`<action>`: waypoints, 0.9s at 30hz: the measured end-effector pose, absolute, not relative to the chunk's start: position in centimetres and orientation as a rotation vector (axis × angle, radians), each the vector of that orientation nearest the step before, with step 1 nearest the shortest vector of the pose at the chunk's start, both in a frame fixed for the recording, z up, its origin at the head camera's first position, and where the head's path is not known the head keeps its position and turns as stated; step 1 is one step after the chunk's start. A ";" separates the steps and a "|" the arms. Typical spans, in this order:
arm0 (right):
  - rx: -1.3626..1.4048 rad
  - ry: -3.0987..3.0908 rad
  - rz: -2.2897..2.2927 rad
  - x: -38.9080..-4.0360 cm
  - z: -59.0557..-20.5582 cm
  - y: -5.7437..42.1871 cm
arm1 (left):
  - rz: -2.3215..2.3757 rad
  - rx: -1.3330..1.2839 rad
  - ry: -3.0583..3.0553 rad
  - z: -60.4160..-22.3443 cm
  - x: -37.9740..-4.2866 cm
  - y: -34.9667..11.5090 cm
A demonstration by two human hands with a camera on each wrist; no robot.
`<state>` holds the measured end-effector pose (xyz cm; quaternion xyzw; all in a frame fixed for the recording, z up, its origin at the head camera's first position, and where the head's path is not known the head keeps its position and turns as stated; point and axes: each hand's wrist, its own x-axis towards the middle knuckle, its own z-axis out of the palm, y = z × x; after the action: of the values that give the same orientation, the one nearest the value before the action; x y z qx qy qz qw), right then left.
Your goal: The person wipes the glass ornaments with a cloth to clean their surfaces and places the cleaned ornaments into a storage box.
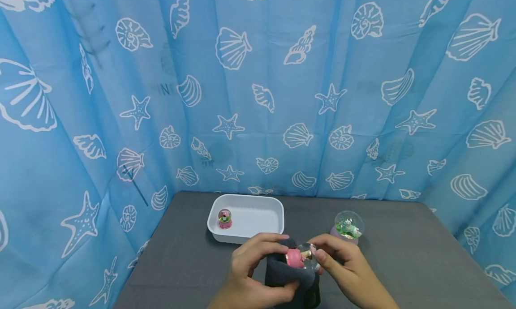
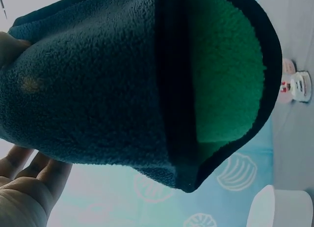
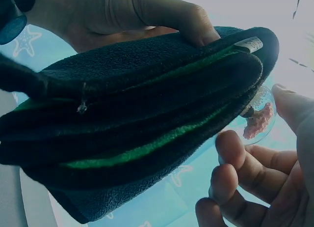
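Observation:
In the head view my left hand [image 1: 258, 271] grips a dark blue-grey terry cloth mitt [image 1: 284, 273], its thumb in front and fingers behind. The left wrist view shows the mitt [image 2: 98, 89] with black edging and a green inside. Against the cloth's upper fold lies a small snow globe [image 1: 296, 258] on its side, pink base toward the left hand. My right hand [image 1: 348, 266] pinches its clear dome between thumb and fingers. From the right wrist, the globe [image 3: 258, 121] shows a pink figure inside; the mitt hides its base.
A white tray [image 1: 258, 212] stands back left on the grey table [image 1: 173, 264], with another small pink-based snow globe [image 1: 225, 219] in its left end. Behind my right hand stands a larger snow globe [image 1: 348, 225] with a lilac base. A shell-patterned blue curtain [image 1: 274, 161] hangs behind.

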<state>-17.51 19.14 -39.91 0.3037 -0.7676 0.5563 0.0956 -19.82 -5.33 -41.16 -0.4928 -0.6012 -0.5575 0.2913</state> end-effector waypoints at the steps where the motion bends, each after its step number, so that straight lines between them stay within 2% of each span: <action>1: 0.907 -2.275 1.663 -17.6 -39.9 19.2 | -1.480 -1.316 -1.599 -41.1 -19.8 -5.3; 27: 0.967 -2.261 1.607 -17.4 -39.4 19.7 | -1.541 -1.278 -1.574 -41.1 -19.9 -5.5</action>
<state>-17.36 19.71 -39.42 0.3276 -0.7655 0.5443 0.1019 -19.92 -5.49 -41.13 -0.4798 -0.5910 -0.5784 0.2932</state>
